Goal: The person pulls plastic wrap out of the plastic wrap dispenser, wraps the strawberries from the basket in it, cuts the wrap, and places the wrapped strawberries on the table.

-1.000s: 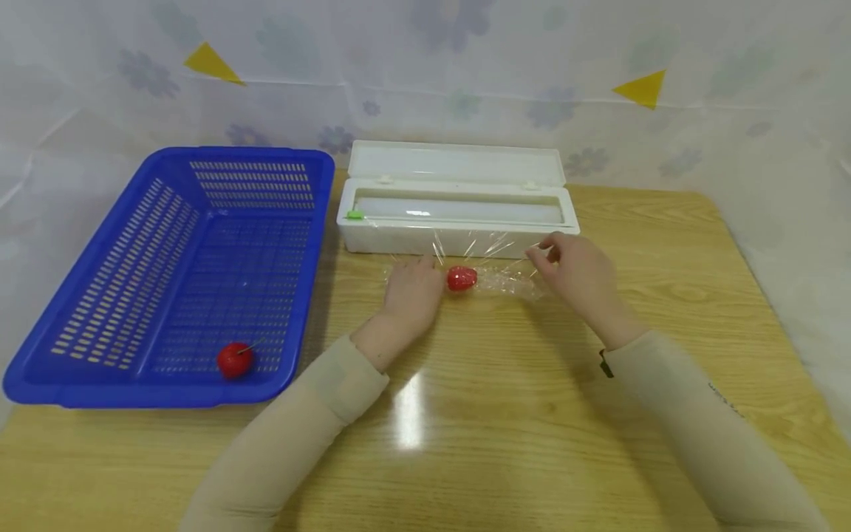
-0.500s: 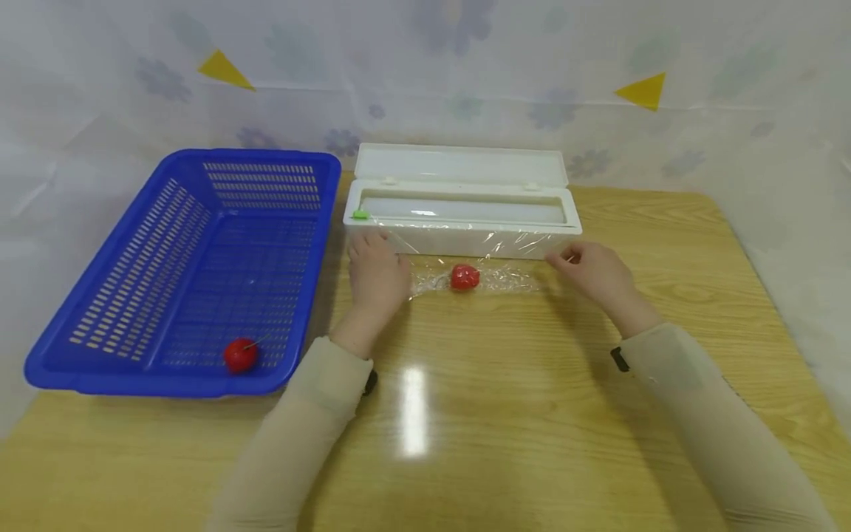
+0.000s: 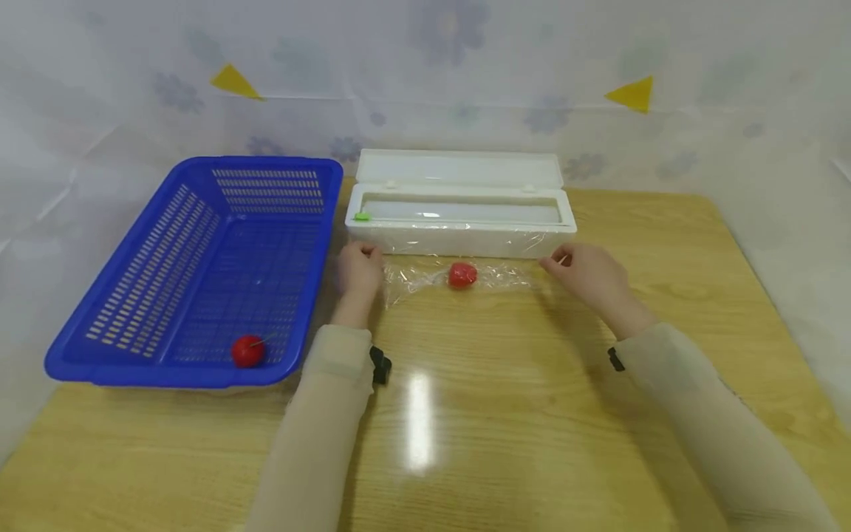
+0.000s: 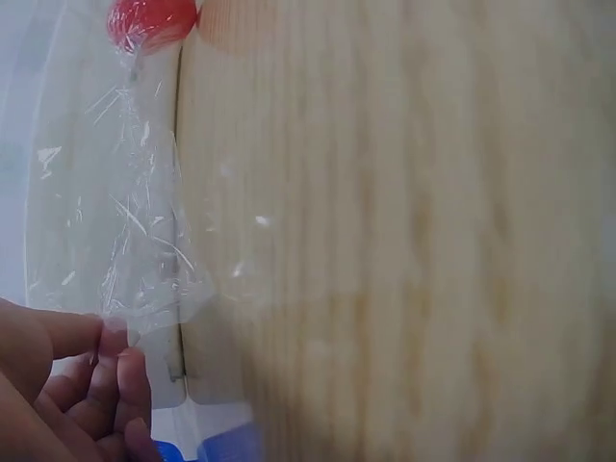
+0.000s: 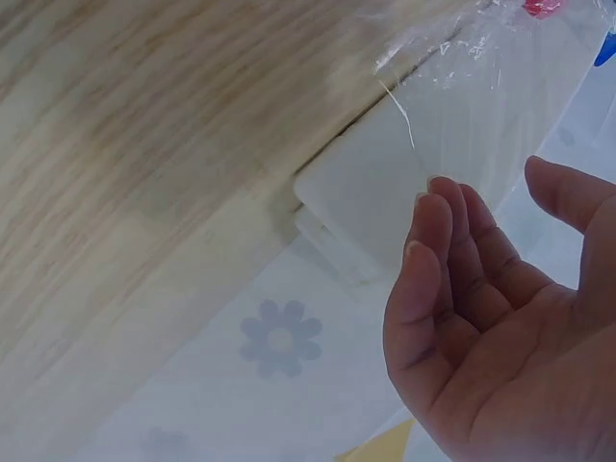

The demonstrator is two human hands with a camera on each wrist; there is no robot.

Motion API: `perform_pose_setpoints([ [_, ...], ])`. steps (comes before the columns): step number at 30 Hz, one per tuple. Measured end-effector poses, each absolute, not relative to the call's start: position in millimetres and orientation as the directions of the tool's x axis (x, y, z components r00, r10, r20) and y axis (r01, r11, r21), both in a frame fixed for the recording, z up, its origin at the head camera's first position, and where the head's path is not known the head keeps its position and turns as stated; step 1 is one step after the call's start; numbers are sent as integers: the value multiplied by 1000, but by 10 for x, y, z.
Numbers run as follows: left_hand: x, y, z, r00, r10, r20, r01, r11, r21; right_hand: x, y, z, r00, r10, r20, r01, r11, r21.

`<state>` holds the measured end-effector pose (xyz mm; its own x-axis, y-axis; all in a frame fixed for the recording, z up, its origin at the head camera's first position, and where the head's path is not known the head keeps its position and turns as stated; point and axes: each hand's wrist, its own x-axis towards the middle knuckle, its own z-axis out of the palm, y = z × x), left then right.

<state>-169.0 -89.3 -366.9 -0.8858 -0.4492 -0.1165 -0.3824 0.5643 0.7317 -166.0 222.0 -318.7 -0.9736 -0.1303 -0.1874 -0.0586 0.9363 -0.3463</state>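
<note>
Shifted toward nine o'clock, the left hand (image 3: 359, 273) pinches clear plastic film (image 3: 507, 278); the right hand (image 3: 593, 278) spreads its thumb. Film covers a round red fruit (image 3: 462, 275) between them but seems uncut from the long white box (image 3: 459, 226) at twelve.

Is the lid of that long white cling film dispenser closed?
No, the lid stands open at the back of the white cling film dispenser, leaving the roll inside exposed.

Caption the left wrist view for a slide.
Left hand pinching clear film, with a red fruit at the top edge and wooden table alongside.
</note>
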Motion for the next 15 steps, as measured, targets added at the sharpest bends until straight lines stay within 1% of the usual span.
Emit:
perform_pose_setpoints([
  [3,-1712,-948,-3697,-872,-476,-116,-394,540,744,-1696,2133,-3160,-980,-135,-143,-80,938,-338],
  [7,-1746,-1001,-3738,-860,-490,-141,-397,470,789,-1732,1960,-3103,-982,-157,-105,-118,944,-308],
  [11,-1785,-1025,-3756,-871,-462,-166,-375,407,833,-1753,1750,-3051,-977,-195,-80,-164,942,-294],
  [15,-1828,-1054,-3782,-879,-444,-174,-344,337,876,-1808,1484,-2985,-964,-250,-93,-214,934,-288],
])
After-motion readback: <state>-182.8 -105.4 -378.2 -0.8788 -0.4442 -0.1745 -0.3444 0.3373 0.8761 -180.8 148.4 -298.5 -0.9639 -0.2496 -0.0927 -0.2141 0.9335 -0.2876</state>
